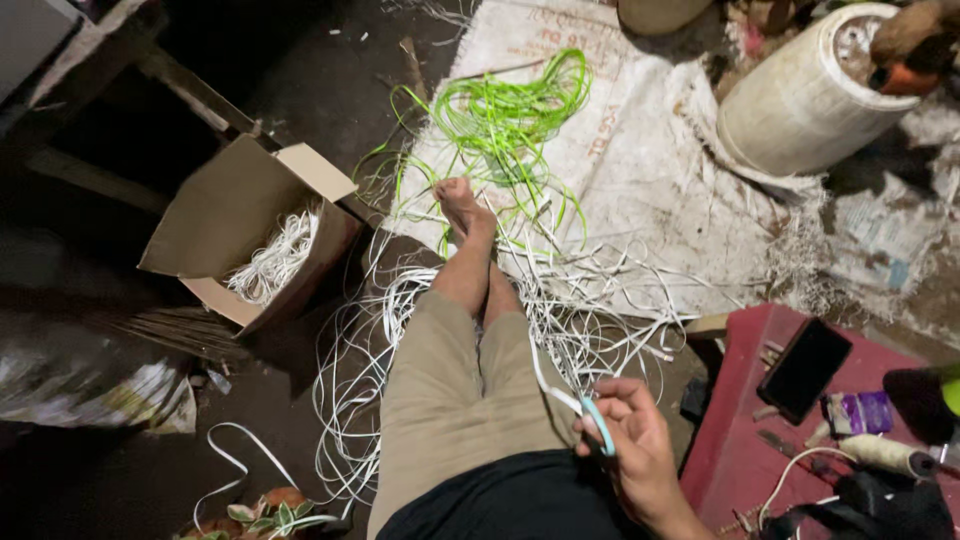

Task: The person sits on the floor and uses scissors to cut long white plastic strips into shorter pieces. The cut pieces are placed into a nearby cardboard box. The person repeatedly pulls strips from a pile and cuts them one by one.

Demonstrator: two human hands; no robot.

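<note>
White strips; neon-green strips; red table; khaki trousers.

The right hand, near right, pinches a flat white plastic strip and a light-blue handled tool. Bright green plastic strips lie far on a white woven sack; an open cardboard box sits left.

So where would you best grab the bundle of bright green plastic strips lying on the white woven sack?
Probably the dense looped top of the green strip bundle, coming from above: there the strands lie gathered on the white woven sack, while nearer the person's foot they splay into loose single ends.
</note>
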